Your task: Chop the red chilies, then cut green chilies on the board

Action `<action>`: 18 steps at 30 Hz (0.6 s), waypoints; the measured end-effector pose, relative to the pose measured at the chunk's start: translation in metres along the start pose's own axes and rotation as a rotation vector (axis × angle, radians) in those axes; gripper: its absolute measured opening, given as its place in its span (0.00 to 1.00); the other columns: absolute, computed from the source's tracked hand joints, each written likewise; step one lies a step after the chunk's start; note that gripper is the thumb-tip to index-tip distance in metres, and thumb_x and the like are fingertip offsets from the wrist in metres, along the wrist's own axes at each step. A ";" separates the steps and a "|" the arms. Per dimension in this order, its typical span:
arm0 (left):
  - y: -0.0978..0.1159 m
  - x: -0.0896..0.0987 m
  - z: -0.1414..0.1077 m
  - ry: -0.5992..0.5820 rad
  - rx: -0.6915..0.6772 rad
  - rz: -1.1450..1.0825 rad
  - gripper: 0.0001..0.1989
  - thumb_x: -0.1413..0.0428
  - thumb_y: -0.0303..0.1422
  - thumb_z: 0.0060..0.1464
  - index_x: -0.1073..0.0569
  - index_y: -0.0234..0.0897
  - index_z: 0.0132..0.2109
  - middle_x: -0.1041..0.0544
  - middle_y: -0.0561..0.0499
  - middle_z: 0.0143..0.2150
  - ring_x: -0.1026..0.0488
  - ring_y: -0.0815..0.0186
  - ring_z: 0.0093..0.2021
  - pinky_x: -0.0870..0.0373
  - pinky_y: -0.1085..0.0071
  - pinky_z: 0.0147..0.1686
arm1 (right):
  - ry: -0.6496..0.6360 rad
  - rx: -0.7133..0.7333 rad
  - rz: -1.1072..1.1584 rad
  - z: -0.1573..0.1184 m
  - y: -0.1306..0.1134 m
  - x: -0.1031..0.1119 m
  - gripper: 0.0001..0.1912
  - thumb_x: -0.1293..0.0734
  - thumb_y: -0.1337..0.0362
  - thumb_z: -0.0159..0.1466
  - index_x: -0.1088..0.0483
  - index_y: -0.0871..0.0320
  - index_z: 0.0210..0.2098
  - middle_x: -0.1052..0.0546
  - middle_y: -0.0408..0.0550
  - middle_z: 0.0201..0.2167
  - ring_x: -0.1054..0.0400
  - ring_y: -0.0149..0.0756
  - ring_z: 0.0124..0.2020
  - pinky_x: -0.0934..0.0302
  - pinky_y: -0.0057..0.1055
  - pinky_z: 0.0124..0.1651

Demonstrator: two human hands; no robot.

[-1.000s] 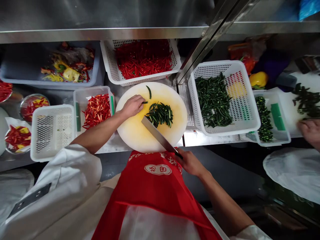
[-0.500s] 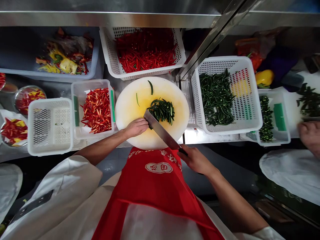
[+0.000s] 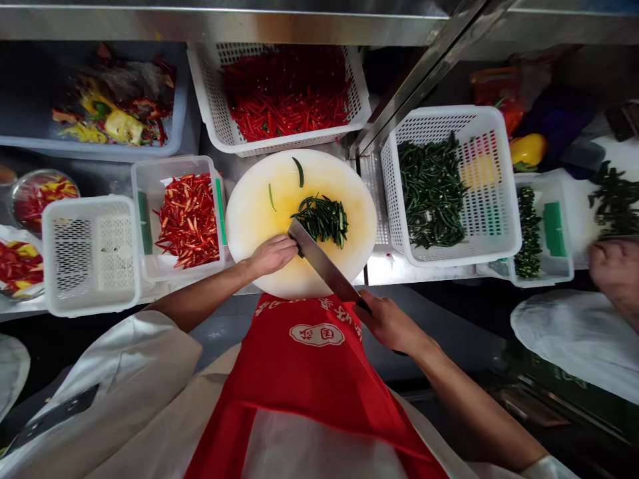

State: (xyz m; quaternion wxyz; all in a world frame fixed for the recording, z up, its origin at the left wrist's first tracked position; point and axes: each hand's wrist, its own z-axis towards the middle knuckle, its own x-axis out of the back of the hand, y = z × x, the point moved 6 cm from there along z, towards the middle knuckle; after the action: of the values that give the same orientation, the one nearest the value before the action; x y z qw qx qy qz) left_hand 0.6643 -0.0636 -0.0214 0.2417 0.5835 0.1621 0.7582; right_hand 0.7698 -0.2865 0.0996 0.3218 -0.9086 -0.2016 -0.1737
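**One knife (image 3: 324, 265), one board (image 3: 249, 193), one heap of cut green chillies (image 3: 323, 219)**

In the head view, the only one, writing comes first: the red apron (image 3: 309, 379), just nearside of the board, carries an arc of white Chinese characters, partly folded away. Below them sits one rounded badge (image 3: 317, 334) with two more; I can't read them surely.

The heap lies right of the board's middle. Two loose chillies lie on the far half of the board: one thick and dark (image 3: 298, 171), one thin and lighter (image 3: 271, 197).

The left hand (image 3: 274, 254) is over the board's near left part, fingers bunched closed on a green chilli (image 3: 300, 252) of which only a dark bit shows, right by the knife's tip. The right hand (image 3: 387, 319), off the board's near right edge, has its fingers wrapped round the knife's black handle.

I count three white baskets: one of red chillies (image 3: 284, 113) beyond the board, one of whole green chillies (image 3: 432, 193) to its right, and a small one (image 3: 117, 233) to its left. Two clear tubs flank the board, red pieces (image 3: 187, 219) left, green (image 3: 528, 233) farther right. Beyond that, a co-worker's hand (image 3: 616, 269) shows.
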 end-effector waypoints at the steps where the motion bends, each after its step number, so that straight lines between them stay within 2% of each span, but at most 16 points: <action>1: 0.000 0.000 0.000 0.005 -0.003 0.006 0.13 0.55 0.31 0.65 0.25 0.38 0.44 0.24 0.46 0.44 0.28 0.63 0.46 0.29 0.64 0.49 | -0.004 0.007 0.011 0.001 0.001 0.001 0.11 0.45 0.56 0.70 0.36 0.54 0.42 0.24 0.45 0.27 0.32 0.35 0.26 0.53 0.30 0.29; 5: 0.002 -0.002 0.000 0.004 -0.012 0.005 0.12 0.54 0.31 0.65 0.26 0.38 0.44 0.24 0.45 0.44 0.28 0.63 0.45 0.29 0.63 0.48 | -0.008 0.034 0.013 0.001 0.007 0.002 0.11 0.44 0.56 0.70 0.37 0.55 0.39 0.26 0.44 0.26 0.33 0.35 0.26 0.53 0.29 0.29; 9: 0.001 -0.003 -0.001 0.001 0.011 -0.036 0.12 0.54 0.31 0.65 0.26 0.38 0.45 0.24 0.45 0.44 0.28 0.63 0.45 0.28 0.63 0.48 | -0.030 0.044 0.007 0.007 0.011 -0.004 0.10 0.45 0.57 0.70 0.37 0.55 0.42 0.25 0.45 0.27 0.31 0.36 0.27 0.53 0.29 0.30; 14: 0.001 -0.007 -0.002 -0.008 0.036 -0.062 0.12 0.54 0.32 0.65 0.25 0.38 0.44 0.24 0.45 0.43 0.28 0.63 0.45 0.29 0.62 0.48 | 0.040 0.052 -0.054 0.041 0.010 -0.019 0.10 0.45 0.59 0.69 0.37 0.56 0.40 0.24 0.49 0.29 0.30 0.39 0.32 0.51 0.29 0.32; 18: 0.005 0.003 0.007 -0.049 0.024 -0.072 0.12 0.55 0.32 0.65 0.26 0.38 0.42 0.24 0.45 0.43 0.28 0.63 0.44 0.29 0.63 0.48 | 0.118 0.081 0.003 0.056 0.018 -0.018 0.10 0.44 0.57 0.68 0.37 0.55 0.38 0.26 0.47 0.28 0.31 0.38 0.31 0.49 0.29 0.32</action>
State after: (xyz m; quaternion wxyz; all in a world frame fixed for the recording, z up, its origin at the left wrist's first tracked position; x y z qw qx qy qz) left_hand 0.6694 -0.0657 -0.0143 0.2657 0.5987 0.1863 0.7323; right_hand 0.7732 -0.2673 0.0406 0.3699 -0.8833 -0.1878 -0.2182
